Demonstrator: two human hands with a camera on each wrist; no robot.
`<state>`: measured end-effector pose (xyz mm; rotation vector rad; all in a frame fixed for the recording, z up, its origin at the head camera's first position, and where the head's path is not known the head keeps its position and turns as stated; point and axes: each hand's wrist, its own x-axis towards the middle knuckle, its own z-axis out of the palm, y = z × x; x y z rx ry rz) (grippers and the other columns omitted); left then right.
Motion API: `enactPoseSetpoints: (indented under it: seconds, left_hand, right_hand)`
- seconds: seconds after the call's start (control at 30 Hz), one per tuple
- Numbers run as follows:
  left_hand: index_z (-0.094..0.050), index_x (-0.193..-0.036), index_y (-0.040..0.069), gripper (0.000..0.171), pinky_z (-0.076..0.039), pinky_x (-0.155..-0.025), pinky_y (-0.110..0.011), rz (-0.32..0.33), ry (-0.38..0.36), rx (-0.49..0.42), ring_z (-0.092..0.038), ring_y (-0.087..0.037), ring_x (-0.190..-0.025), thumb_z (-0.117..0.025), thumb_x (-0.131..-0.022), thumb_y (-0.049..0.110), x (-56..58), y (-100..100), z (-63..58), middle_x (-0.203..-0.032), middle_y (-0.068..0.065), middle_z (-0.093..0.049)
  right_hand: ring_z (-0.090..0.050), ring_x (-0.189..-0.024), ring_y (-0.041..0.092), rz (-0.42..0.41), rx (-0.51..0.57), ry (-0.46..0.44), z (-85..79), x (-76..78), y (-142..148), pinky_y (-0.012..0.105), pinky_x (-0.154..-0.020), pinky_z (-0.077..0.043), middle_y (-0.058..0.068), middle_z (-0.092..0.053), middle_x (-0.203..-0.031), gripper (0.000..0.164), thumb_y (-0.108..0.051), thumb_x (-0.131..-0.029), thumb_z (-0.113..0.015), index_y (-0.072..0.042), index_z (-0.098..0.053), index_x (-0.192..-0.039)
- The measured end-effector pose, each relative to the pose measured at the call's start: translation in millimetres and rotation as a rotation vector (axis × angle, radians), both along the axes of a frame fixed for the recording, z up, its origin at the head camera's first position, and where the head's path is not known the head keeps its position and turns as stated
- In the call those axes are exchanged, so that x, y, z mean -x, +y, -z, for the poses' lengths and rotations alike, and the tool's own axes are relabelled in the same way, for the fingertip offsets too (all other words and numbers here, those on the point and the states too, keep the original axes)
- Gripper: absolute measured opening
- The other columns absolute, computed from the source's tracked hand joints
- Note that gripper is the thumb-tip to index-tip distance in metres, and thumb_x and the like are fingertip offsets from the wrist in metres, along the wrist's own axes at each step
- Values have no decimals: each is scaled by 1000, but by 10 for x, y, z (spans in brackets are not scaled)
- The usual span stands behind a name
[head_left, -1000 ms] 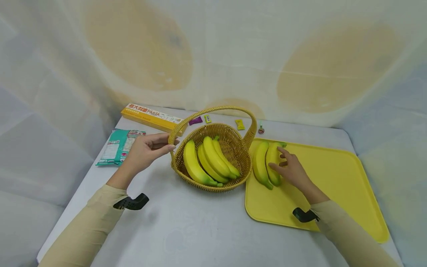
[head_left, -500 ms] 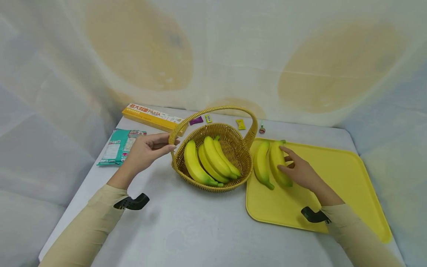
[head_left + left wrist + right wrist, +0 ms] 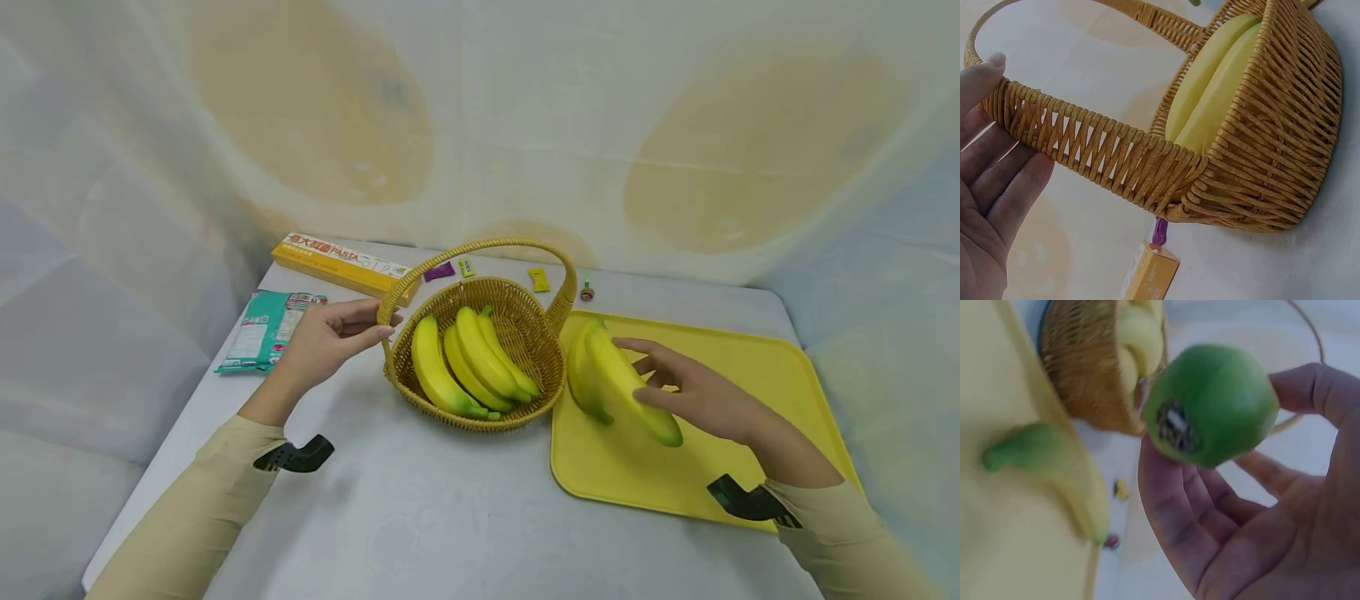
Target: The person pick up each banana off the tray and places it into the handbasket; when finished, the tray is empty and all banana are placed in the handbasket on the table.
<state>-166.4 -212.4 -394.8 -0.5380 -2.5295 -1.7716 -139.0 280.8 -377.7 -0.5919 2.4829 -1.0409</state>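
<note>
In the head view my right hand [image 3: 697, 396] holds a banana [image 3: 630, 379] between thumb and fingers, raised over the yellow tray [image 3: 757, 392]. Its green end [image 3: 1216, 400] faces the right wrist camera. Partly behind it, another banana [image 3: 579, 375] lies on the tray by the left edge. My left hand [image 3: 326, 342] grips one side of the handle [image 3: 1079, 134] of a wicker basket [image 3: 532, 333], thumb on one face and fingers on the other. Inside the basket several bananas [image 3: 476, 358] lie side by side.
A yellow pasta box [image 3: 337, 262] and a teal packet [image 3: 262, 329] lie on the white table at the left. Behind the basket are a purple wrapped sweet [image 3: 439, 272], two yellow ones and a small reddish item [image 3: 587, 293]. Cloth walls surround the table.
My right hand has lifted one of the two tray bananas; its near end has swung right and it now overlaps the other one. The left hand and basket stay put.
</note>
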Motion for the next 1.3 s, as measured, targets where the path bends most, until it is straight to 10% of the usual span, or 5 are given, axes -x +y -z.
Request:
enactPoseSetpoints:
  seconds: [0.37,0.63,0.9,1.2,1.3]
  left_hand:
    - [-71,-127,3,35,-59,-87,-26,-2,-7,0,-73,-14,-102,-75,-95,18,-3,-4,6,-113,-11,-76]
    - [-68,-129,0,35,-58,-89,-26,47,27,-31,-73,-13,-104,-72,-96,11,17,-5,32,-113,-17,-74]
    - [-69,-129,0,36,-58,-89,-25,18,12,-23,-73,-13,-104,-73,-96,13,2,-9,15,-113,-15,-75]
    - [-68,-130,1,36,-58,-89,-26,37,19,-28,-73,-14,-103,-73,-95,12,17,-12,29,-113,-17,-75]
    - [-68,-130,0,37,-58,-89,-25,35,18,-21,-73,-13,-103,-73,-96,12,15,-24,36,-113,-16,-75]
  right_hand:
    - [-52,-124,28,-200,74,-41,-93,195,-419,44,-89,-51,4,-57,-135,58,-27,-105,-60,-31,-37,-157]
    - [-49,-125,30,-190,106,-183,-27,527,-839,43,-94,-50,12,-51,-138,60,-29,-105,-59,-26,-35,-159]
    - [-54,-124,29,-184,5,-94,123,820,-1226,49,-100,-48,12,-54,-139,66,-32,-103,-61,-27,-30,-161]
    - [-37,-54,13,-190,-168,29,376,914,-1485,28,-54,-37,-1,-46,-67,71,-25,-98,-63,-21,-30,-162]
    - [-46,-62,11,-205,-191,50,400,903,-1561,27,-59,-42,0,-58,-79,72,-28,-97,-66,-22,-33,-161]
